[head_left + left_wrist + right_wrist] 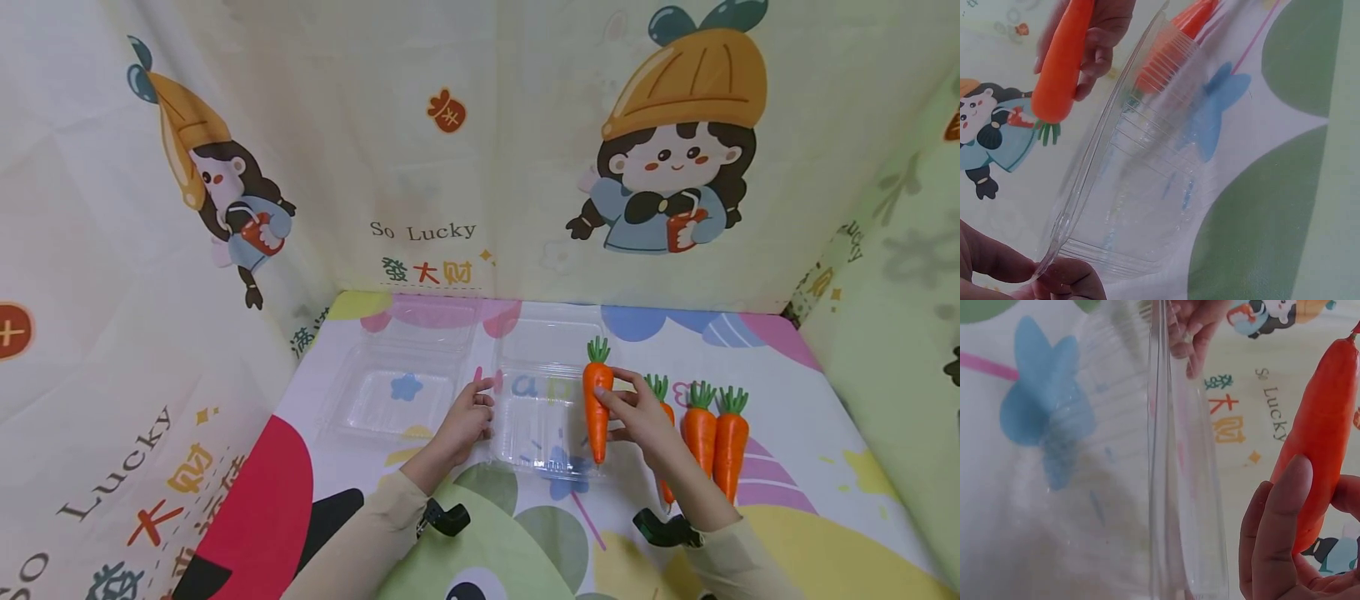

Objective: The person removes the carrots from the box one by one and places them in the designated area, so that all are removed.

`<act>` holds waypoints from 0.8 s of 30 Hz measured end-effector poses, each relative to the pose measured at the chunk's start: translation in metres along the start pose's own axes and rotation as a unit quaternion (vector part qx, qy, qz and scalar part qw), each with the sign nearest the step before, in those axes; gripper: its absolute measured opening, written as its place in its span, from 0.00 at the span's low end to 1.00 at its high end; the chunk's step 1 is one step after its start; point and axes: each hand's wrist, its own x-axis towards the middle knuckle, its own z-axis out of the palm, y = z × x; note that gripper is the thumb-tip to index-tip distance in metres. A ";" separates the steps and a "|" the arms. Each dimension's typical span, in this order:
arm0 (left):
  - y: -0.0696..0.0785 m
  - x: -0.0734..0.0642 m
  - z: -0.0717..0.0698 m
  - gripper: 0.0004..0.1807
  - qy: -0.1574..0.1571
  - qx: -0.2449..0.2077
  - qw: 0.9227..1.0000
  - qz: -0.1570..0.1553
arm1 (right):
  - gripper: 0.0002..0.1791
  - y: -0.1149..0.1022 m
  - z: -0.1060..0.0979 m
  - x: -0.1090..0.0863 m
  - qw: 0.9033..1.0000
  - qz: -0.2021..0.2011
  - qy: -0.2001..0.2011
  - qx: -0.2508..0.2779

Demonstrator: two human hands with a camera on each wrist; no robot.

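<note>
My right hand (647, 417) grips an orange carrot (597, 400) with green leaf stubs. It holds the carrot over the right side of a clear plastic box (532, 429), whose lid (551, 335) lies folded back behind it. In the left wrist view, finger and thumb of my left hand (1035, 275) pinch the rim of that box (1100, 119). Seen from the head, the left hand (468, 421) is at the box's left edge. In the right wrist view the thumb presses along the carrot (1325, 425).
A second clear plastic box (390, 404) sits opened at the left. Several carrots lie at the right, among them one (699, 433) and another (731, 446) side by side; one more (665, 417) is partly behind the right hand. Printed cloth walls (495, 167) enclose the table.
</note>
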 end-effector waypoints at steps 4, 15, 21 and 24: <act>0.002 -0.002 0.000 0.33 -0.002 -0.002 1.000 0.003 | 0.45 0.004 -0.008 -0.004 1.000 -0.003 0.008 -0.017; 0.003 -0.002 0.001 0.33 0.002 -0.002 1.000 -0.005 | 0.46 0.019 -0.042 -0.020 0.998 0.004 0.036 -0.043; 0.003 -0.002 0.000 0.34 0.003 -0.008 1.000 -0.008 | 0.47 0.026 -0.062 -0.030 0.997 0.009 0.046 -0.064; 0.003 -0.002 0.000 0.33 0.002 -0.008 1.000 -0.007 | 0.47 0.031 -0.072 -0.033 0.997 0.011 0.051 -0.062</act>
